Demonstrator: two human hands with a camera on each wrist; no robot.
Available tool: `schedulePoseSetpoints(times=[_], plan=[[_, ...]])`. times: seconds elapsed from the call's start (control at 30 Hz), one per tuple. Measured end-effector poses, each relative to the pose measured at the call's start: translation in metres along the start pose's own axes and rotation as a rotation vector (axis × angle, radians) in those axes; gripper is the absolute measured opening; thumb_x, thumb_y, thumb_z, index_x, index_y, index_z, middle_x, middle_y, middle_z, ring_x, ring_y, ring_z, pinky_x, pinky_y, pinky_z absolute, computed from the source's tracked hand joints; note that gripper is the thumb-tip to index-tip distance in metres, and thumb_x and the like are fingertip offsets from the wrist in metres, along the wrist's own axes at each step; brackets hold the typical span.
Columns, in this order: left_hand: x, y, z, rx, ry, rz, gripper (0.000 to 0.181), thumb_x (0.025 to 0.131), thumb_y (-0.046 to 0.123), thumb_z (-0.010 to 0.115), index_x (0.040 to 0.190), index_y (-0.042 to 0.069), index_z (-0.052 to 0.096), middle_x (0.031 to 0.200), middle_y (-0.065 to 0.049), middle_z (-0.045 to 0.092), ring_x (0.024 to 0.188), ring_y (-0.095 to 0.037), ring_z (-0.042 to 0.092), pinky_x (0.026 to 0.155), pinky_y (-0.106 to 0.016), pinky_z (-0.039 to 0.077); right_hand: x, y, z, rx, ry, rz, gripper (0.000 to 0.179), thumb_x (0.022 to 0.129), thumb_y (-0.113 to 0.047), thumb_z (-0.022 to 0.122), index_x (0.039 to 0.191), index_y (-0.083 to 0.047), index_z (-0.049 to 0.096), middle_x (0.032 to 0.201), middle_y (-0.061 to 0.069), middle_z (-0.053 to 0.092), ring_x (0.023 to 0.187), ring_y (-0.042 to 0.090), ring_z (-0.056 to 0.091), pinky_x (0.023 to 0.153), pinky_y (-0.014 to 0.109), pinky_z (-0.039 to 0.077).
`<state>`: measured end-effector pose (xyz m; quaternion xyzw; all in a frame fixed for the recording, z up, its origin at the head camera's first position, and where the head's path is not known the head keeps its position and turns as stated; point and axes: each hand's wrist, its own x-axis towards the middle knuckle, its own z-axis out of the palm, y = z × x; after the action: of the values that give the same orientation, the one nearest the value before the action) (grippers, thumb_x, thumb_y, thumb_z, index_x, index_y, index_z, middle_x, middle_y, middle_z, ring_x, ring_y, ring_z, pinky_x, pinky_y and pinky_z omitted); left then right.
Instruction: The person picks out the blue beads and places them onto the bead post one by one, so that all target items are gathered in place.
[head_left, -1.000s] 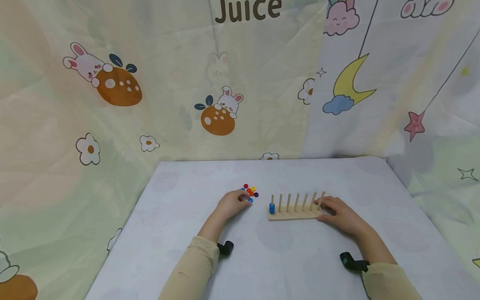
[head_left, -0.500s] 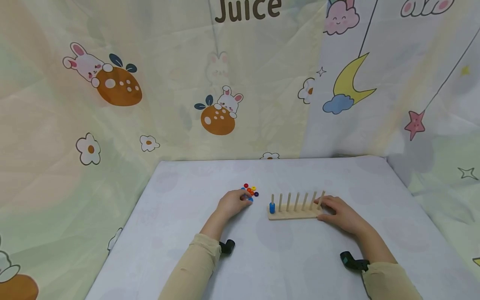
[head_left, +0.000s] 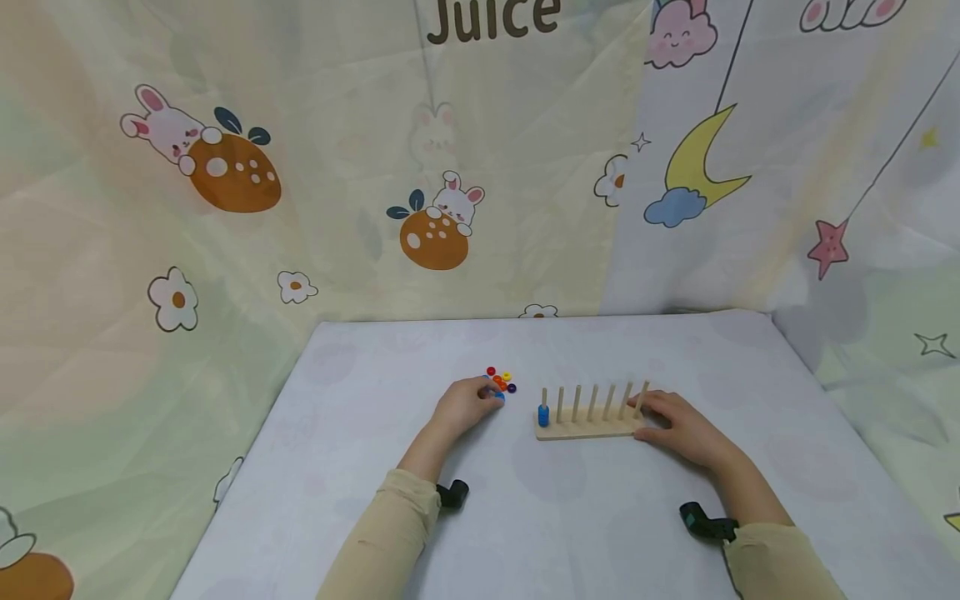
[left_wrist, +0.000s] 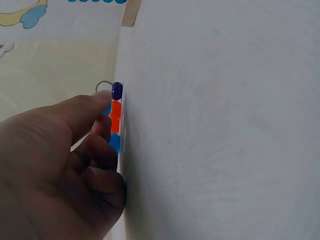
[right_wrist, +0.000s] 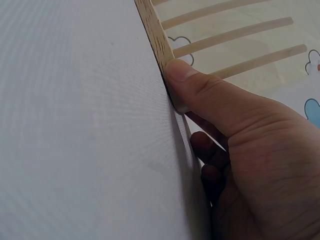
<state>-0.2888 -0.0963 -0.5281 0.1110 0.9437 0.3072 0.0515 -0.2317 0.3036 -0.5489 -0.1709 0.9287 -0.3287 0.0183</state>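
Observation:
In the head view my left hand (head_left: 463,406) is low over a small cluster of beads left of a wooden peg board (head_left: 585,429). Its thumb and index finger pinch a blue bead (left_wrist: 107,109), partly covered by the thumb. Around the fingertips lie a dark purple bead (head_left: 512,388), a yellow bead (head_left: 507,377), a red bead (head_left: 491,371) and orange beads (head_left: 503,387). My right hand (head_left: 686,427) grips the board's right end, thumb on the front edge and fingers behind. Several blue beads (head_left: 543,415) are stacked on the leftmost peg; the other pegs are bare.
A white cloth covers the table (head_left: 570,525). Behind it hangs a printed curtain (head_left: 337,167) with bunnies, flowers and a moon. Black wrist cameras sit on the left wrist (head_left: 453,495) and the right wrist (head_left: 707,525).
The blue bead at my left fingertips has shifted slightly upward in the head view. My right hand and the peg board stay in place.

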Motion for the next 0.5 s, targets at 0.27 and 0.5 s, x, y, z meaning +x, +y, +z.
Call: schedulePoseSetpoints(times=[0.27,0.5], plan=[[-0.003,0.006,-0.007,-0.052,-0.006,0.034,0.016,0.091,0.031,0.071,0.106,0.025,0.072,0.083,0.006,0.061,0.074,-0.012,0.056,0.064,-0.027,0.047,0.001,0.0,0.0,-0.005,-0.002,-0.003,0.057,0.086,-0.047,0.072,0.134,-0.019,0.059,0.141,0.013,0.053,0.133,0.037,0.041,0.105,0.061,0.034],[-0.005,0.013,-0.018,-0.067,0.006,0.09,0.024,0.092,0.031,0.07,0.114,0.022,0.072,0.092,0.008,0.062,0.085,-0.012,0.055,0.072,-0.026,0.047,0.0,0.0,0.0,0.003,-0.006,0.01,0.057,0.086,-0.047,0.072,0.134,-0.018,0.059,0.141,0.014,0.052,0.133,0.039,0.04,0.105,0.063,0.033]])
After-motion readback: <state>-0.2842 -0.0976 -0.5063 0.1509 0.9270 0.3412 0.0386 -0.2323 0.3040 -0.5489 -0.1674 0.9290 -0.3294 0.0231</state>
